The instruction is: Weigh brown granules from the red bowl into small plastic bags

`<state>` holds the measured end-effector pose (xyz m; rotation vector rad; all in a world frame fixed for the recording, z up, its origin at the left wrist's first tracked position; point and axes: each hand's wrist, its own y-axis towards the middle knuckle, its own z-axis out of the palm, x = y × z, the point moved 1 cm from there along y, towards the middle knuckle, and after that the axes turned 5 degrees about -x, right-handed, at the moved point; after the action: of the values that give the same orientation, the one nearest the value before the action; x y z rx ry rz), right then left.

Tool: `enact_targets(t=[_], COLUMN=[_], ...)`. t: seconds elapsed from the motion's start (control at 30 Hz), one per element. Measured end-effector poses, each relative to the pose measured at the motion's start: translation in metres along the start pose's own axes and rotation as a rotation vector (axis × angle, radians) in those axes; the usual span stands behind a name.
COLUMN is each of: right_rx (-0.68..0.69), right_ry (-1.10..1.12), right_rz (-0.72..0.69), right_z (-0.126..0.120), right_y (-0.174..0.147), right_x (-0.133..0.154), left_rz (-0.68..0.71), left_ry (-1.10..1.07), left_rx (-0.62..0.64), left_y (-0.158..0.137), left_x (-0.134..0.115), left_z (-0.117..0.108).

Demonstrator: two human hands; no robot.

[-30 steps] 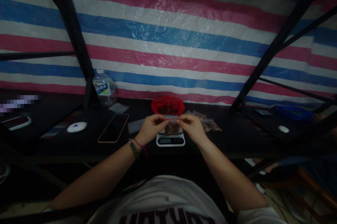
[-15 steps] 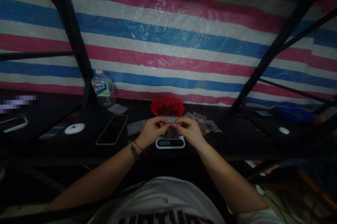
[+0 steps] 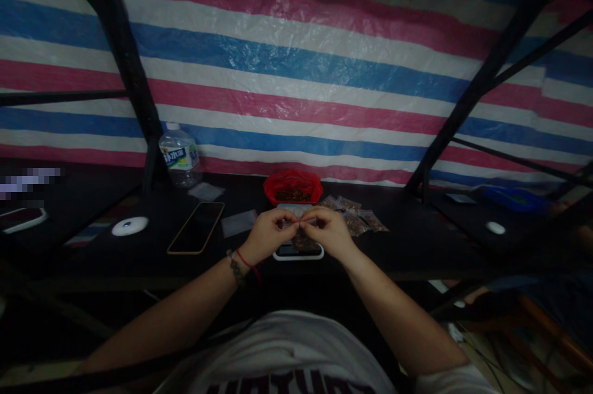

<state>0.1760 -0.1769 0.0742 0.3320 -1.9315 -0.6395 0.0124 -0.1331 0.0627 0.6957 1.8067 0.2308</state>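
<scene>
you are pinching a small clear bag (image 3: 302, 234) of brown bits by its top edge, left hand (image 3: 266, 234) and right hand (image 3: 328, 232) both gripping it just above the scale (image 3: 298, 252) on the desk (image 3: 407, 246). its top edge is running left to right, its body hanging down. an uneven pinch could be leaving the mouth gaping, spilling bits onto the scale. the red bag (image 3: 293, 186) is sitting behind.
</scene>
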Motion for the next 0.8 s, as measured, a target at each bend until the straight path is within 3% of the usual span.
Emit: enact_targets(t=[0.4,0.7,0.8], right_rx=[-0.073,-0.089,0.027], right_ry=[0.096,0.152,0.194], right_rz=[0.050,0.095,0.165], right_z=[-0.011,-0.012,-0.005], right_y=[0.006,0.005,0.003], right_x=[-0.006,-0.010,-0.011], left_rz=[0.120,0.035,-0.026], left_ry=[0.128,0.061,-0.004], left_rx=[0.006,-0.027,-0.082], left_y=[0.009,0.009,0.010], left_x=[-0.001,-0.003,-0.003], left_z=[-0.020,-0.023,-0.023])
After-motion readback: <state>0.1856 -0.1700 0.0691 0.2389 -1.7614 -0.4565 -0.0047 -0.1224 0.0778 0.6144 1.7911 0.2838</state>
